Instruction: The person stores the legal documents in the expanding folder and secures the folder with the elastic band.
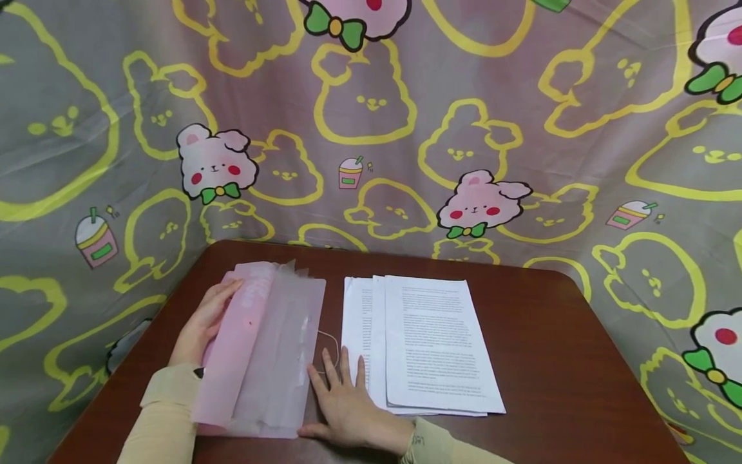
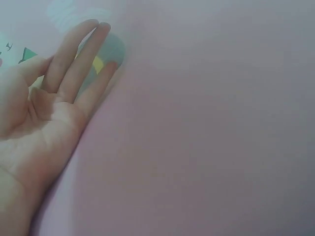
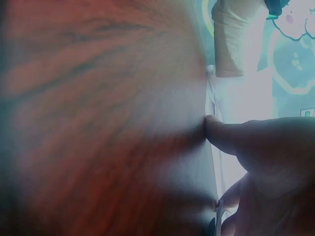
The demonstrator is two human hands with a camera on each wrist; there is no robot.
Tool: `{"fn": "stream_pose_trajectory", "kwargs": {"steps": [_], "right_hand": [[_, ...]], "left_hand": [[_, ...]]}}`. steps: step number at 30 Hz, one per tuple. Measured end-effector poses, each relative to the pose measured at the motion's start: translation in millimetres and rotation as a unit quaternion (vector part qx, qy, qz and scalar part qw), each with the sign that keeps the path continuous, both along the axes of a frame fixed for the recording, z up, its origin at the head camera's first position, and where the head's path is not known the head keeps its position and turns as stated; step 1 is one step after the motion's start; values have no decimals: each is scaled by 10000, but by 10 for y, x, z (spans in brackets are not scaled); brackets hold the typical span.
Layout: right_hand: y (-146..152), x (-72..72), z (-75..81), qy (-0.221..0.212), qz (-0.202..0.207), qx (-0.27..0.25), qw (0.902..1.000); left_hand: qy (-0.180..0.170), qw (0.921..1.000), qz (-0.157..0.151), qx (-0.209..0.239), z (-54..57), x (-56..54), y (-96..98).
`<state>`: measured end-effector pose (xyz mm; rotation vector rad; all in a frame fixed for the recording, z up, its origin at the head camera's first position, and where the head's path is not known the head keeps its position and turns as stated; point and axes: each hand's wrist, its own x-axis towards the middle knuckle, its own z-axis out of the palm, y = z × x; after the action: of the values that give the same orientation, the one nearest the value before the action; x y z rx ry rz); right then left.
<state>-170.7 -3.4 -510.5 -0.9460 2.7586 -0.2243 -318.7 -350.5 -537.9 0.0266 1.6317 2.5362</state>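
Observation:
A pink translucent document folder [image 1: 272, 367] lies on the left part of the table, its pink cover [image 1: 246, 348] raised at an angle over the clear sheets inside. My left hand [image 1: 210, 319] is at the cover's left side. In the left wrist view, the left hand [image 2: 54, 108] has its fingers extended along the pink surface, which fills most of that view. My right hand [image 1: 353, 409] rests with spread fingers by the folder's lower right edge. Its thumb touches that edge, also seen from the side in the right wrist view. A thin elastic cord [image 1: 335, 341] loops out beside its fingertips.
Stacked printed papers [image 1: 437, 341] lie just right of the folder, slightly fanned, near my right fingers. The brown table [image 1: 551, 361] extends farther right. A patterned cloth [image 1: 394, 154] hangs around the table's back and sides.

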Motion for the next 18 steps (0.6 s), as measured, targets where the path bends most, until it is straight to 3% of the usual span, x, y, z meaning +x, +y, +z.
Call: {"fn": "stream_pose_trajectory", "kwargs": {"steps": [5,13,18], "right_hand": [[-7,0,7,-17,3,-32,10000],[-10,-8,1,0,0,-23,10000],[-10,-10,13,36,-20,37,10000]], "left_hand": [[108,9998,-21,150,-10,20,-5],[81,9994,325,77,9,30,27],[85,9989,391,257,10,32,34]]}}
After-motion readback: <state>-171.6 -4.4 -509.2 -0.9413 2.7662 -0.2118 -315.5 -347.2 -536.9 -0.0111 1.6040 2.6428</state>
